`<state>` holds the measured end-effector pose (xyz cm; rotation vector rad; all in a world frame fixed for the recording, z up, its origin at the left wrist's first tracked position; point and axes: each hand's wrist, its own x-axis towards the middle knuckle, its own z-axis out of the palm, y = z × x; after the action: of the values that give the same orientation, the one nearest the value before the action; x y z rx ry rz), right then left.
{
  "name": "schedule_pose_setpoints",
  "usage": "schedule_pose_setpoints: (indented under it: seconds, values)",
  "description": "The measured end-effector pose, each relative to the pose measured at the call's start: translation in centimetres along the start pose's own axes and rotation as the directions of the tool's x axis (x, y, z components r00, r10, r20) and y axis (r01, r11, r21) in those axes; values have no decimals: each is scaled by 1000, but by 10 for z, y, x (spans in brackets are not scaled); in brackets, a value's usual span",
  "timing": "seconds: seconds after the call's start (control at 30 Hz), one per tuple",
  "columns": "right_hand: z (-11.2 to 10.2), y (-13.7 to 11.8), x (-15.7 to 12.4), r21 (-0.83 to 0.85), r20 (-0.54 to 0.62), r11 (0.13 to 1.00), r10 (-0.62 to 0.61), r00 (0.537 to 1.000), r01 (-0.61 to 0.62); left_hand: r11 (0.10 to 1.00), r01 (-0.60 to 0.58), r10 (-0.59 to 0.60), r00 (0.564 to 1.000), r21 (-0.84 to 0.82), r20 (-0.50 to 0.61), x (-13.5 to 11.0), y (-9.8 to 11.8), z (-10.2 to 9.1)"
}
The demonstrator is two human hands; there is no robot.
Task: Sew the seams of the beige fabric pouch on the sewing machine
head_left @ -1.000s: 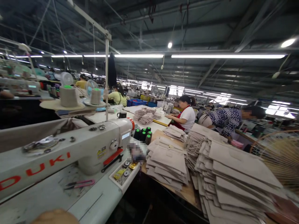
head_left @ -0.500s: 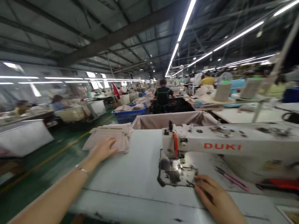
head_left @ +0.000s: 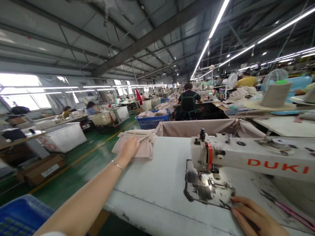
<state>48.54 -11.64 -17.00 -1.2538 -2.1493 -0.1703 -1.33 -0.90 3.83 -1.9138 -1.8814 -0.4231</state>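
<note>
Left hand (head_left: 128, 148): blurred, resting on a stack of folded beige fabric panels (head_left: 145, 147) at the far edge of the counter (head_left: 147, 183), grip unclear. Right hand (head_left: 256, 218): grip loosely open, frame-cut, lying just beside the needle plate (head_left: 209, 190) of the Juki sewing machine (head_left: 246, 154). Green factory floor (head_left: 81, 167) is stretching open beyond the counter edge.

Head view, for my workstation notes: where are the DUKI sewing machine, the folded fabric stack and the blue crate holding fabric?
DUKI sewing machine (head_left: 278, 165), head view, on the red lettering on its arm.
Folded fabric stack (head_left: 145, 150), head view, on its top layer.
Blue crate (head_left: 152, 123), head view, on its side wall.
</note>
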Motion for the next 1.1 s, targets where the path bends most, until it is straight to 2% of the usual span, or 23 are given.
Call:
schedule_pose_setpoints:
  seconds: [0.07,0.13,0.2,0.23,0.27,0.3,0.33,0.37,0.4,0.5,0.6,0.7,0.8,0.97,1.1]
  values:
    - [-1,2,-1,1,-2,1000,9,1000,-9,1000,-18,17,998,-23,-59,11,1,-32]
    - [-7,-2,0,6,-24,1000,14,1000,-14,995,-77,73,995,-62,-64,11,14,-59]
    - [-18,-20,5,25,-64,1000,3,998,-2,977,-174,175,985,-122,-2,-8,38,-72]
    - [-22,-34,9,41,-83,999,-14,996,17,959,-231,242,969,-163,49,-24,54,-72]
    - [-26,-52,14,62,-88,997,-33,996,39,936,-285,310,945,-209,103,-44,70,-66]
    - [-28,-72,19,96,-77,993,-60,995,67,897,-341,397,901,-281,173,-67,85,-56]
    - [-28,-93,25,134,-37,985,-105,994,109,846,-350,466,851,-401,241,-90,99,-43]
    - [-25,-114,29,170,2,975,-149,989,146,818,-326,491,825,-474,279,-112,110,-26]
    - [-21,-133,33,197,30,967,-173,984,164,812,-295,487,818,-503,306,-132,118,-9]
    - [-7,-170,40,247,84,964,-125,989,101,837,-206,400,863,-507,309,-170,124,35]
    - [0,-177,41,310,152,951,-53,987,4,879,-64,224,930,-473,291,-176,117,50]
    - [1,-172,43,354,229,933,-29,973,-56,901,18,121,949,-434,291,-170,113,42]
    - [6,-172,47,335,256,935,25,966,-113,885,26,139,938,-465,317,-165,119,31]
    - [18,-172,51,295,172,931,171,970,-217,822,47,203,907,-568,369,-159,132,22]
    - [7,-167,55,376,217,897,159,963,-233,739,109,236,882,-664,407,-156,137,8]
